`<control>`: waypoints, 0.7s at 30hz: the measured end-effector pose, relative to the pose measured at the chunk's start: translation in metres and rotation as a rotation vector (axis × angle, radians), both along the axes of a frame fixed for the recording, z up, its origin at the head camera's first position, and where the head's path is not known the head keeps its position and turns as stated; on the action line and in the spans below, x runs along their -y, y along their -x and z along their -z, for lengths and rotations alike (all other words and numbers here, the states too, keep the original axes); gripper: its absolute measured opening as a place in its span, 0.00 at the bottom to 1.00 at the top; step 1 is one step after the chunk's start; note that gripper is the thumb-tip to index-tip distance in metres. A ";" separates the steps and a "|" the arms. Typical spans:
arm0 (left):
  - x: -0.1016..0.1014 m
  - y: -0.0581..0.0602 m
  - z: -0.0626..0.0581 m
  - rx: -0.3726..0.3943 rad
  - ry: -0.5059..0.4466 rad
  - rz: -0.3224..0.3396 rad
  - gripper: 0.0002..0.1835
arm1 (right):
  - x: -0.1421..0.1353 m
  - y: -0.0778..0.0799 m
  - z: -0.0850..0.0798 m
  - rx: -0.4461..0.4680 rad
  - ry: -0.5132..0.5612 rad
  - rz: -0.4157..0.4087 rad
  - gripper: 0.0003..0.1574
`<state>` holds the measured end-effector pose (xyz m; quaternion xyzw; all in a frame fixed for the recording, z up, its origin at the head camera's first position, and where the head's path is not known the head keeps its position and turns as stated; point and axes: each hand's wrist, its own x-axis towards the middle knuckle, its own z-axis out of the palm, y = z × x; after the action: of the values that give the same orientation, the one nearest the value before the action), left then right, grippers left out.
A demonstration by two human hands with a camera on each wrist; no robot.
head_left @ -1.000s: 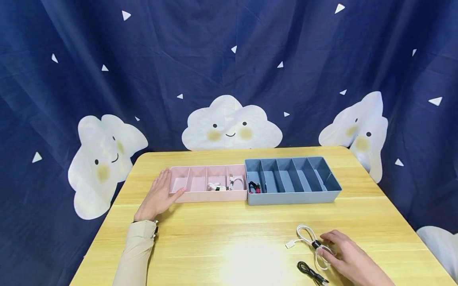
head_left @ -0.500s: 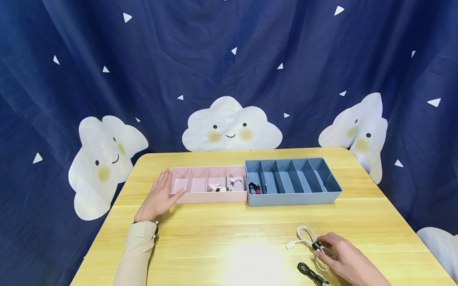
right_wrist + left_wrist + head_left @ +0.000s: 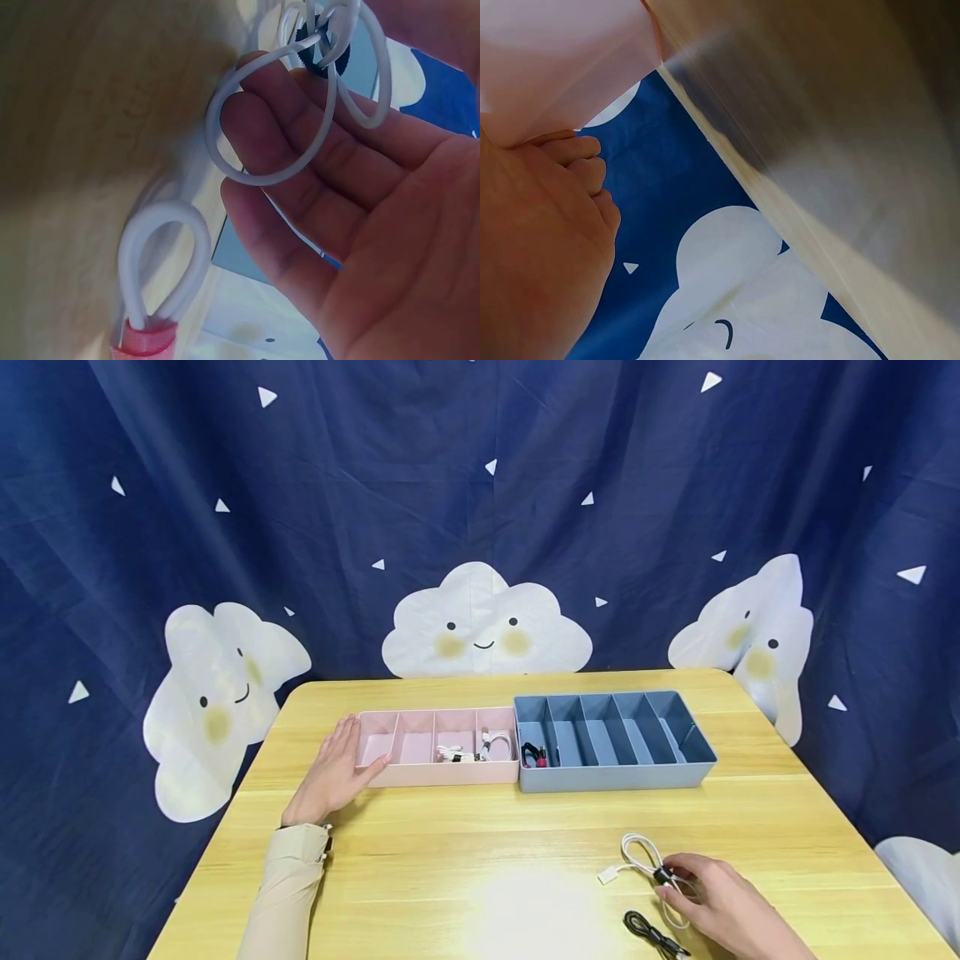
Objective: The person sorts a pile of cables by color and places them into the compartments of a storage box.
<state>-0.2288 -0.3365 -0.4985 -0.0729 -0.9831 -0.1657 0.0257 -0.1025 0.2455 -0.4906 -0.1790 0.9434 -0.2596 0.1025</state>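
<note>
A white USB cable point(image 3: 636, 842), coiled and bound with a black strap point(image 3: 663, 875), lies at the right front of the table. My right hand point(image 3: 723, 902) pinches it at the strap with thumb and forefinger; the other fingers are gently bent behind the loops in the right wrist view. Just in front lies a black cable point(image 3: 651, 932), also bundled. My left hand point(image 3: 330, 775) rests with straight fingers against the left end of the pink divided box point(image 3: 442, 774). Its fingertips are partly hidden by the box in the left wrist view.
The blue divided box point(image 3: 618, 777) abuts the pink one, with a black-and-red cable point(image 3: 534, 755) in its left compartment. White cables point(image 3: 455, 753) lie in two pink compartments. A pale cable with a pink strap point(image 3: 144, 339) shows near my right hand. A dark curtain point(image 3: 480, 485) hangs behind.
My right thumb and forefinger have drawn together onto the strap of the white cable. The left hand and both boxes have stayed put.
</note>
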 end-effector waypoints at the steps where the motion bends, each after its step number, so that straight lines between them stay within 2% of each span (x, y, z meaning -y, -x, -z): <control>1: 0.000 0.000 0.000 0.000 0.001 0.000 0.57 | 0.000 0.000 0.000 -0.003 -0.003 0.001 0.15; 13: 0.000 0.000 0.000 0.001 -0.007 0.001 0.56 | 0.005 0.001 -0.001 -0.015 -0.028 0.057 0.11; 21: 0.001 0.000 0.001 -0.003 -0.008 -0.001 0.57 | 0.008 0.002 -0.004 0.000 -0.035 0.105 0.13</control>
<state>-0.2286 -0.3370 -0.4996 -0.0727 -0.9824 -0.1697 0.0276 -0.1043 0.2370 -0.4866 -0.1276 0.9559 -0.2481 0.0920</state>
